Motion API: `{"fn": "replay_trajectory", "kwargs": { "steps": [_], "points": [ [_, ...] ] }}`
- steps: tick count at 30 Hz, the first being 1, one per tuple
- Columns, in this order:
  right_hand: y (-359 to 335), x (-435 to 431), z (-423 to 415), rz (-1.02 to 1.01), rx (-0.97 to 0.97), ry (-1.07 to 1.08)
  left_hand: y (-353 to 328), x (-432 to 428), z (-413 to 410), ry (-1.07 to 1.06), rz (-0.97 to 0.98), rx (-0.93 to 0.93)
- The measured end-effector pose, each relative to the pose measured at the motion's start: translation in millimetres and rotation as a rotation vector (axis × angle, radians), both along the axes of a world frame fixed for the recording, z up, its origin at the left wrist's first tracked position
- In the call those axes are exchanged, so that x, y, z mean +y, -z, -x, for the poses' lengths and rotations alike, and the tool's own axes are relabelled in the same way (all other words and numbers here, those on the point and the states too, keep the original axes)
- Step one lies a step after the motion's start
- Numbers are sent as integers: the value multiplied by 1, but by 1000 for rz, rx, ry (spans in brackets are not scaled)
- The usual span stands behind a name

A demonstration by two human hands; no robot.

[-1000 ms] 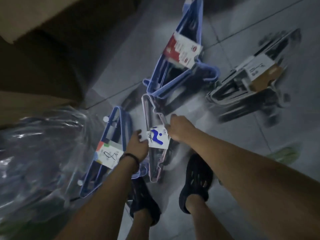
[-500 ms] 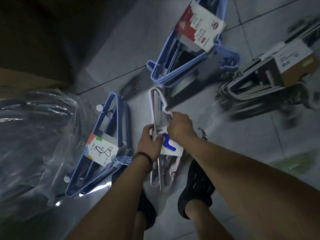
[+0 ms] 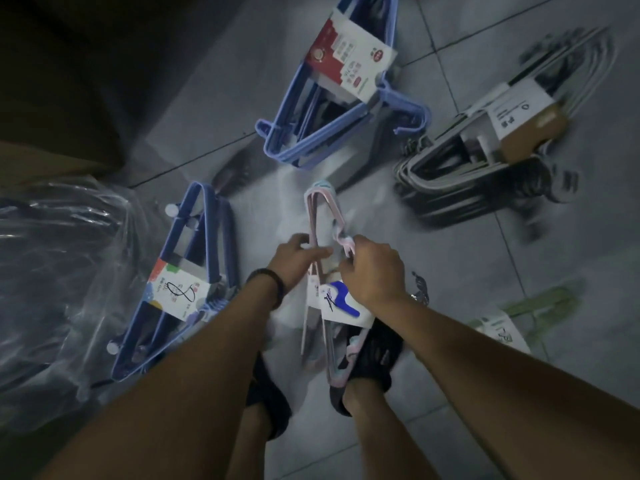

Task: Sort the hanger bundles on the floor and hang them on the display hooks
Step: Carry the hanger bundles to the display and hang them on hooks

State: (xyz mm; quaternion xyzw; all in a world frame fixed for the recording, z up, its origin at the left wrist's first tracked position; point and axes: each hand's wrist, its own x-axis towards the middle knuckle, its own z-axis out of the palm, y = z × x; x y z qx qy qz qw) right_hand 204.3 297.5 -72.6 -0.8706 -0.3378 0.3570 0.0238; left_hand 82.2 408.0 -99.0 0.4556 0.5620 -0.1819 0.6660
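Pink hanger bundle [image 3: 341, 306] grasped by left grip [image 3: 294, 259] and right grip [image 3: 375, 268]; blue bundle [image 3: 178, 289] close left; floor [image 3: 433, 258] gap to grey bundle [image 3: 512, 109] right.

Tiled floor [image 3: 467, 268], blue hanger bundle [image 3: 349, 60], grey bundle [image 3: 512, 114]

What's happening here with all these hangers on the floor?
A person stands over a tiled floor, sorting packs of clothes hangers. Their left hand and right hand both grip a pink hanger bundle. Four more lie on the floor: a light blue bundle, a dark blue bundle, a grey bundle and a green bundle. A clear plastic bag sits at the left. No display hooks are in view.
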Motion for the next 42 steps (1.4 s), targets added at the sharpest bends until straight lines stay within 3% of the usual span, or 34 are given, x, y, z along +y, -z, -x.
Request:
{"fn": "replay_trajectory", "kwargs": {
  "steps": [6, 11, 13, 17, 24, 28, 31, 34, 42],
  "points": [
    [-34, -12, 17, -65, 96, -89, -31, -29, 13, -292, -164, -60],
    [-128, -12, 21, -202, 148, -74, -139, -19, 16, -383, -64, -158],
    [-183, -10, 21, -267, 127, -20, -197, -10, 7, -271, -84, -197],
    [-311, -11, 13, -350, 155, 285, -323, 9, -16, -133, -94, -267],
    [-534, -21, -1, -502, -18, 443, -528, 31, -61, 47, 23, -432],
    [-631, -35, 16, -645, -204, 580, -624, 16, -73, 221, -84, -550],
    [-687, -59, 38, -652, -280, 685, -686, -4, -71, 374, -101, -638],
    [-726, -94, 68, -676, -368, 807, -735, -26, -62, 478, 19, -728],
    [-821, -210, 146, -679, -642, 1092, -829, -134, -45, 775, 129, -843]
  ]
}}
